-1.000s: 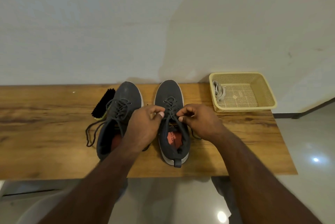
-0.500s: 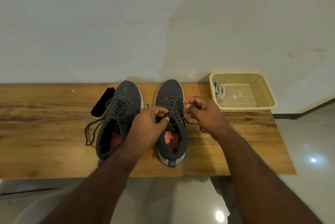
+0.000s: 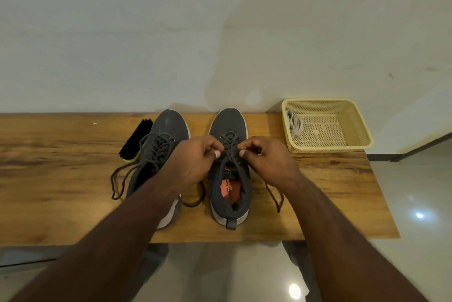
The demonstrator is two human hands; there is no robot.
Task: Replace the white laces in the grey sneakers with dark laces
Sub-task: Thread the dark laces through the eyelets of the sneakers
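Two grey sneakers stand toe-to-wall on the wooden table point(image 3: 61, 191), both threaded with dark laces. The right sneaker point(image 3: 230, 130) has an orange insole. My left hand point(image 3: 193, 162) and my right hand point(image 3: 269, 162) each pinch a dark lace point(image 3: 230, 140) at the top eyelets of this shoe, one on each side of the tongue. Loose lace ends trail down both sides of it. The left sneaker point(image 3: 168, 128) is partly hidden by my left forearm; its lace ends point(image 3: 117, 179) lie loose on the table to its left.
A black shoe brush point(image 3: 134, 140) lies against the left sneaker's outer side. A cream perforated basket point(image 3: 354, 125) at the table's back right corner holds the bundled white laces point(image 3: 294, 123). The wall runs directly behind the table. Shiny tiled floor lies below and to the right.
The right hand moved back in from the right to the shoe's top eyelets, and both hands now pinch the lace close together at the tongue. The right sneaker shifted slightly.
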